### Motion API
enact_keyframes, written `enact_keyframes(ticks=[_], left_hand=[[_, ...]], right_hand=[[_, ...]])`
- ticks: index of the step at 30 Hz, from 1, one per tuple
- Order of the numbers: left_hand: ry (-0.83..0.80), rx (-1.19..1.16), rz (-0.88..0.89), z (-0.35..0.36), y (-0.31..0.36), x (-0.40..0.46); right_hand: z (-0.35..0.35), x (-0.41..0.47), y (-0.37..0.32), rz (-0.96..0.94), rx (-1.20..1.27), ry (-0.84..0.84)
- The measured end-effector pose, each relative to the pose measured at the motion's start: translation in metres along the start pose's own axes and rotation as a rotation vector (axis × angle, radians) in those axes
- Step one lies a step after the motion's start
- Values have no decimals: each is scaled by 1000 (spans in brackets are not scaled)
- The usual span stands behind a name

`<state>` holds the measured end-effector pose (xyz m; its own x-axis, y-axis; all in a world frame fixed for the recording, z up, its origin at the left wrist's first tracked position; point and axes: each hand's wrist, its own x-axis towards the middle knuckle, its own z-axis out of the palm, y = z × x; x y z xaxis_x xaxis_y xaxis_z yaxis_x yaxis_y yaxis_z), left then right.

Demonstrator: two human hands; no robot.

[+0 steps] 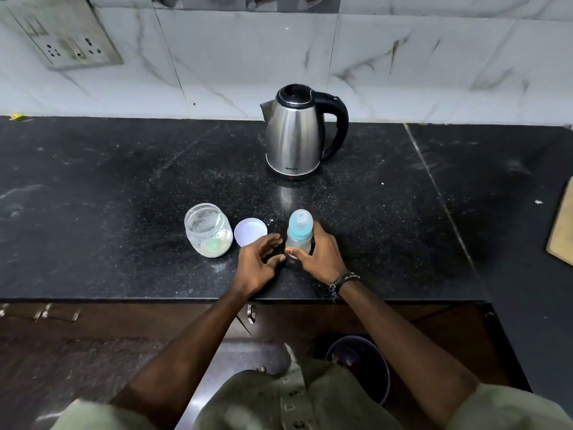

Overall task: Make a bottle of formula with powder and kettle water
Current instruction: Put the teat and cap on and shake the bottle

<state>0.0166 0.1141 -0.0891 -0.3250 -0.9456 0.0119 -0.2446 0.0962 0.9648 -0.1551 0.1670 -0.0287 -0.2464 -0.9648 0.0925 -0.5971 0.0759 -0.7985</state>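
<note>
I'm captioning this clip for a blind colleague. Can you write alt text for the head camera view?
A person's right hand grips a capped baby bottle standing on a black counter, the left hand open beside it. To the left stand an open jar with powder and its lid; a steel kettle stands behind.

We could not see the lower part of the baby bottle [299, 232], which the right hand [319, 257] covered. The wooden board [562, 225] was cut off by the right edge. The brand print on the kettle [294, 135] was too small to read, and the powder jar [208, 230] was too cloudy to judge how full it was
</note>
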Motion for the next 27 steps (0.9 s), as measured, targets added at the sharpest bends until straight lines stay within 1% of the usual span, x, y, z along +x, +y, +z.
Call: enact_keyframes(ticks=[5,8,9,11,13,14,15,16,18,19,20,23,24,25,27], left_hand=[[146,66,58,-6,1,-1],[205,112,99,-11,-3,-1],[210,119,107,-13,-5,-1],[211,114,100,-15,-11,-3],[197,143,99,-16,-15,-3],[182,166,103,-16,-15,-2],[169,188,106,-16,-15,-2],[163,206,106,-16,-15,-2],[174,239,109,-16,-14,-1],[179,254,113,-16,-14,-1],[179,267,118,-16,-13,-1],[184,295,132,-17,-14,-2],[186,303,136,-17,-14,-1],[187,312,138,-17,-14,-2],[185,327,148,-17,-12,-2]], right_hand=[[-3,0,3,16,-32,27],[-14,0,-5,47,49,78],[-18,0,-11,59,130,105],[-26,3,-28,140,395,204],[-39,9,-46,347,771,305],[-46,11,-55,457,945,306],[-51,11,-60,520,1043,280],[-56,11,-63,510,1048,227],[-59,7,-68,382,891,128],[-60,4,-68,337,831,126],[-62,4,-70,323,837,153],[-72,8,-79,429,1049,306],[-74,10,-79,435,1034,315],[-75,10,-80,428,978,273],[-75,5,-80,382,818,81]])
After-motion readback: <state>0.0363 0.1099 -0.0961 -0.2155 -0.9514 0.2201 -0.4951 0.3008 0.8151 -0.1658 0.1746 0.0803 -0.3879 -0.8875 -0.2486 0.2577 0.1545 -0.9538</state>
